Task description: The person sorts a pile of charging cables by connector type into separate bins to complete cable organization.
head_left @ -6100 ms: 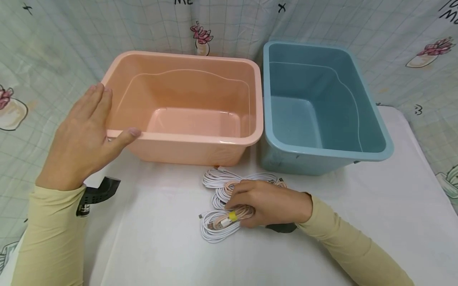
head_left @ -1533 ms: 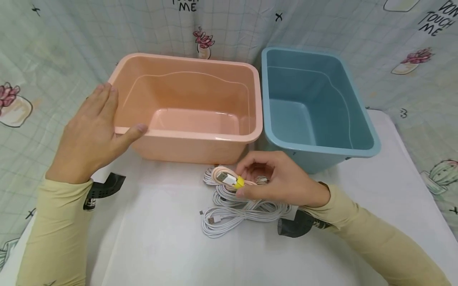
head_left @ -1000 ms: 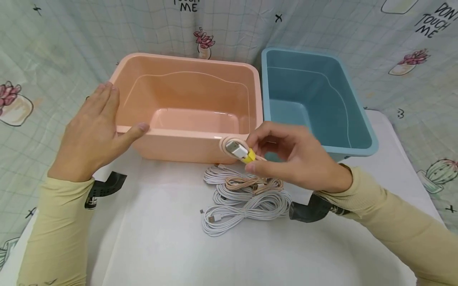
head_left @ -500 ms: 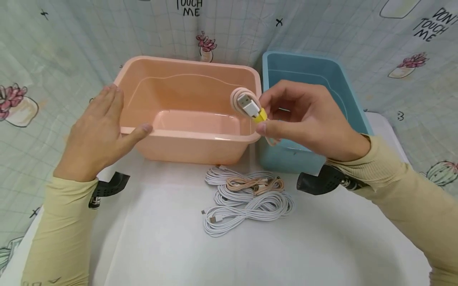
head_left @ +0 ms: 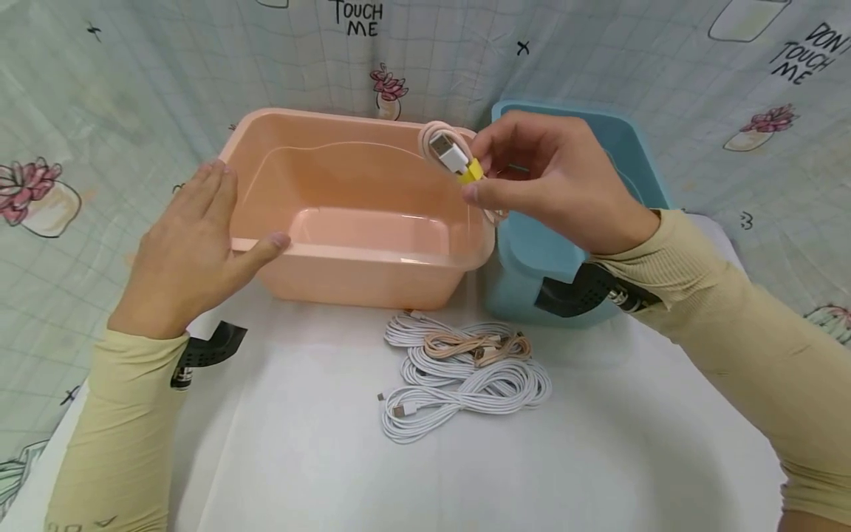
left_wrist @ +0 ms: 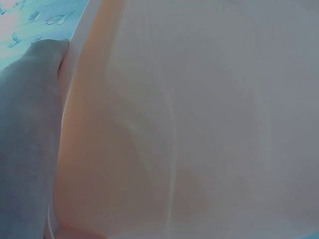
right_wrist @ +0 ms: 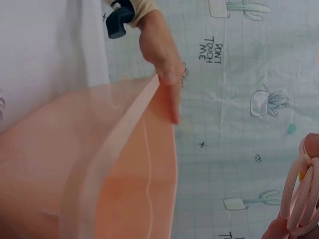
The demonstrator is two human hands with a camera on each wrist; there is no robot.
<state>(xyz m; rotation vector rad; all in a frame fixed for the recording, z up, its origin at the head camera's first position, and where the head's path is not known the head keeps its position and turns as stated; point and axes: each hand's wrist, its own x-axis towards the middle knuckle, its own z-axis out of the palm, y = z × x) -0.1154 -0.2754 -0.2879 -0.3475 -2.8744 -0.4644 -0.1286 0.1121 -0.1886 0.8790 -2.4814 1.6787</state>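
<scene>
My right hand [head_left: 555, 177] pinches a coiled pale pink USB cable [head_left: 439, 133] with a white plug and a yellow tie. It holds the coil above the right end of the peach bin [head_left: 359, 277], partly in front of the blue bin [head_left: 638, 162]. In the right wrist view, loops of the pink cable [right_wrist: 299, 199] show at the lower right. My left hand [head_left: 186, 255] rests on the peach bin's left rim, fingers straight and thumb along the front edge. On the table lie several coiled white cables [head_left: 499, 388] with a tan cable bundle [head_left: 459, 343] on top.
Both bins stand side by side at the back of the white-covered table [head_left: 319, 443]. The inside of the peach bin shows bare. A patterned curtain [head_left: 598, 52] hangs behind and at the sides. A black strap mount [head_left: 216, 347] sits at the left wrist.
From the pile of cables, my right hand has lifted the pink cable up and over to the bins' rims. My left hand has stayed on the peach bin.
</scene>
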